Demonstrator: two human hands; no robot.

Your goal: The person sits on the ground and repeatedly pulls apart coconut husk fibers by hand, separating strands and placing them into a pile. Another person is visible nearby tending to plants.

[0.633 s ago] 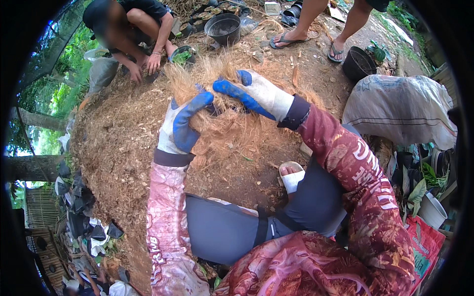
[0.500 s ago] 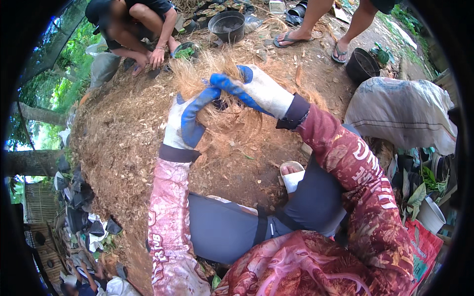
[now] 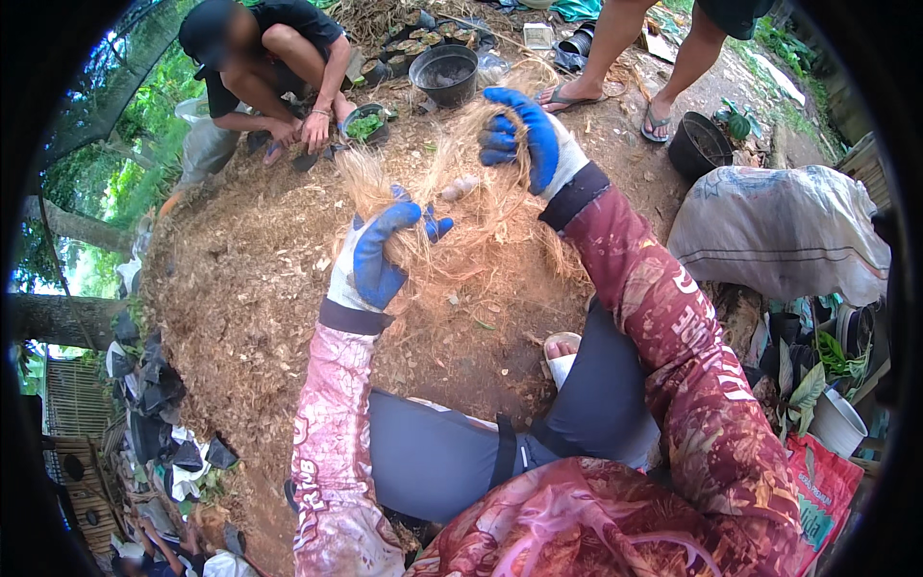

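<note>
Both my hands wear blue-and-white gloves and pull apart a clump of tan coconut fibre (image 3: 471, 216). My left hand (image 3: 377, 255) grips the lower left end of the clump. My right hand (image 3: 527, 139) is raised higher and farther away, closed on the upper strands. The fibres stretch and hang between the two hands, above a large heap of brown fibre and husk dust (image 3: 250, 288). My patterned red sleeves and grey trousers fill the lower part of the view.
A crouching person (image 3: 264, 67) works at the heap's far side beside a small pot of green plants (image 3: 363, 123). A black pot (image 3: 444, 72) stands beyond. Another person's legs in sandals (image 3: 625, 67) stand at the back. A full white sack (image 3: 779, 231) and a black pot (image 3: 702, 144) lie to the right.
My right hand has risen and moved away from my left, stretching the fibre clump wider between them. The left hand stays low on the clump.
</note>
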